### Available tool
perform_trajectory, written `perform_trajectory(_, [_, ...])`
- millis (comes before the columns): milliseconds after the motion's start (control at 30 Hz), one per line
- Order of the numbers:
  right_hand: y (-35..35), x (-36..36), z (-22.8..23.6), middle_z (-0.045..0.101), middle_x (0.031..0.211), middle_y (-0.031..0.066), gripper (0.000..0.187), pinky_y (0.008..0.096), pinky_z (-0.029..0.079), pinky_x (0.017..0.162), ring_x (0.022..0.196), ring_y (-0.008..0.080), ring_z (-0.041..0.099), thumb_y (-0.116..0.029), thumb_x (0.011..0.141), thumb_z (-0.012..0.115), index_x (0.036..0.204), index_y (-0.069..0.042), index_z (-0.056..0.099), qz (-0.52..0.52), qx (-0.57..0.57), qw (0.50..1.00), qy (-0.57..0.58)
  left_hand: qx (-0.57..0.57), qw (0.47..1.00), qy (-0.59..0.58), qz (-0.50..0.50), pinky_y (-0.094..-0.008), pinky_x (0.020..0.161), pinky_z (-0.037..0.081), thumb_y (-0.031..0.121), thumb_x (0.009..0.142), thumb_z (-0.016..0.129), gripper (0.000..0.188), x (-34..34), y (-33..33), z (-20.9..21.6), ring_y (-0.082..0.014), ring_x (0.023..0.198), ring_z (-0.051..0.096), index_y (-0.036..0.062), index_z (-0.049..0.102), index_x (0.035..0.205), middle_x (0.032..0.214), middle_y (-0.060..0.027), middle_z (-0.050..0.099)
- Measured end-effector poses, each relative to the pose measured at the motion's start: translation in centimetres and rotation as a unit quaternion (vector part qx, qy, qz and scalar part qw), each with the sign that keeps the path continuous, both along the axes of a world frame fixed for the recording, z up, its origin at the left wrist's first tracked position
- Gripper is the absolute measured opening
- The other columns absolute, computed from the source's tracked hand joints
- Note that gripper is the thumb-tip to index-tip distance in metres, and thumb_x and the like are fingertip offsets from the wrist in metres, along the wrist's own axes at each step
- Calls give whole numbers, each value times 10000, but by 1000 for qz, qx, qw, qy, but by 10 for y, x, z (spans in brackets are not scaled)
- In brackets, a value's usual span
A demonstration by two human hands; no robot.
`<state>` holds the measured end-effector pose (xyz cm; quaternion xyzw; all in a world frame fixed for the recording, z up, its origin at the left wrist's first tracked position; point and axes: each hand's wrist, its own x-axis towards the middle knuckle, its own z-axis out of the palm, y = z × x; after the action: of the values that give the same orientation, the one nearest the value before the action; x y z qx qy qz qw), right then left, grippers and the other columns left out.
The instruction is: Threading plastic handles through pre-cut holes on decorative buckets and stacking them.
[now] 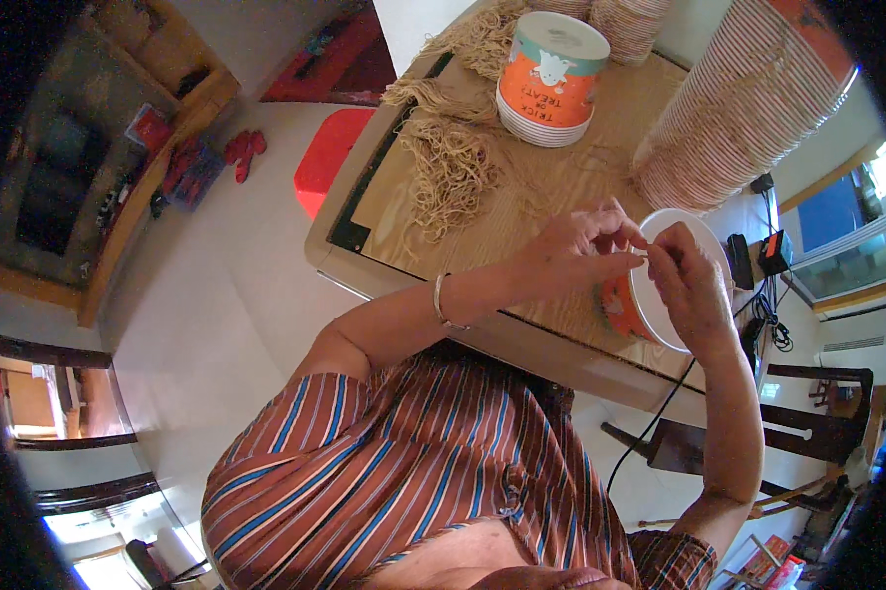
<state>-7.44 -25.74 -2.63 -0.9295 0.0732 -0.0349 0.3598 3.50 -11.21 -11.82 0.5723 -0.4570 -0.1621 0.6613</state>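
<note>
My left hand (590, 246) and my right hand (691, 285) meet above an orange paper bucket (620, 307) with a white inside. The thumb and fingers of each hand are pinched close together at the tips. Whatever lies between them is too small to make out. Below my hands the bucket stands at the table's near edge, its mouth facing up. Loose tan twine (450, 175) lies in a tangled heap left of my hands, with thin strands spread across the wooden tabletop (531, 221).
Upside-down orange and teal buckets (551, 84) are nested at the far side. A tall leaning stack of buckets (743, 108), with twine strands over it, rises at the right. Black cables (772, 320) hang beyond the table's right side. A red stool (331, 157) stands left.
</note>
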Motion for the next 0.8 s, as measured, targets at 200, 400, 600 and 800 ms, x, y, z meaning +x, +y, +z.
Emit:
perform_trajectory(200, [-1,0,3,603,739,142,142,371,462,627,667,257,586,-154,940,518,910,-14,520,28,-7,999,-23,-18,1000,-10,-15,-265,711,450,156,836,686,156,3,-5,-1,-116,822,533,12,655,890,866,-35,535])
perform_trajectory(400, [0,7,6,556,687,60,99,284,420,551,606,125,520,-140,950,508,947,-41,512,-6,85,996,-9,-73,996,2,-51,-297,798,448,110,831,689,91,9,-5,-5,-158,893,554,50,645,883,904,-30,569])
perform_trajectory(600, [5,9,1,469,614,-25,113,224,333,452,520,52,412,-175,950,534,995,-83,488,-104,167,979,-46,-97,991,-70,-52,-302,788,462,77,798,705,86,15,-9,-12,-164,877,567,35,641,838,876,-46,575])
perform_trajectory(800, [13,2,7,454,588,-49,93,206,290,421,495,22,369,-177,943,557,983,-118,498,-130,237,950,-156,-142,983,-101,-63,-291,792,465,57,809,695,63,17,-13,-22,-160,889,571,33,639,823,831,-47,578])
